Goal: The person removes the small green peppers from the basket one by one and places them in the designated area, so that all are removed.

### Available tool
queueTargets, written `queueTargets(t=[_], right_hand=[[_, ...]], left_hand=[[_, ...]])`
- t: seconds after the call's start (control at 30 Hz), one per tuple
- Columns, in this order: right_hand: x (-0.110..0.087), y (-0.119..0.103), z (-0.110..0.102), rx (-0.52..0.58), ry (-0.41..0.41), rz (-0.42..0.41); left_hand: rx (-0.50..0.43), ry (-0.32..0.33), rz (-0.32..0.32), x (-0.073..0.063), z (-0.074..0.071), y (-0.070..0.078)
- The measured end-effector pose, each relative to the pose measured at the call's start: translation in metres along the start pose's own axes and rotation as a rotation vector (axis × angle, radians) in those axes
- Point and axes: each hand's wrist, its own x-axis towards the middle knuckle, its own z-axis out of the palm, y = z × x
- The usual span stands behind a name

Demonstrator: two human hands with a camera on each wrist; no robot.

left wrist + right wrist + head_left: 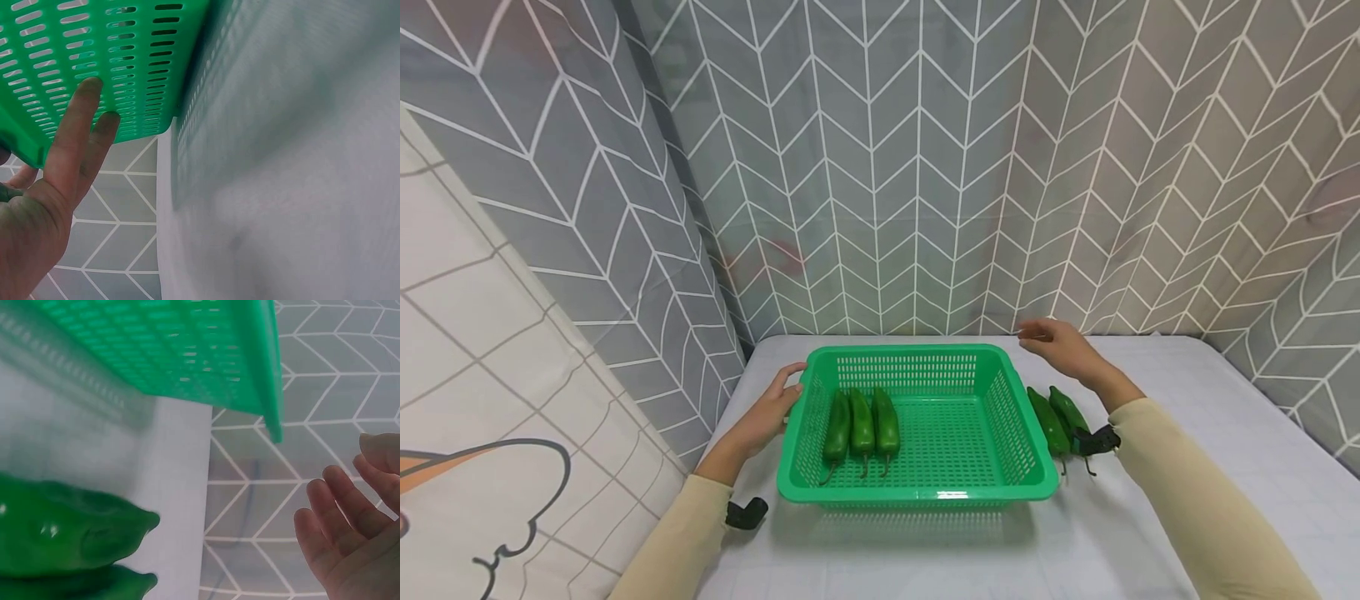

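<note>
A green plastic basket with slotted walls stands at the centre of the table. Three long green peppers lie side by side in its left part, stems toward the near wall. My left hand grips the basket's left rim. In the left wrist view, two of its fingers press against the slotted outer wall. Off the basket's far right corner, my right hand is raised with relaxed fingers and nothing in it. Two more green peppers lie on the table just right of the basket, partly behind the right wrist strap.
The table has a white cloth over it. A grey curtain with white chevron lines hangs right behind the table and round its sides. Black straps with small devices are on both wrists.
</note>
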Motion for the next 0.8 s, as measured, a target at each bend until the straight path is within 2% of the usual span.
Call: queueTargets(t=[0.8], right_hand=[[0.024, -0.028, 0.017, -0.010, -0.007, -0.046]], left_hand=[[0.016, -0.013, 0.012, 0.000, -0.003, -0.002]])
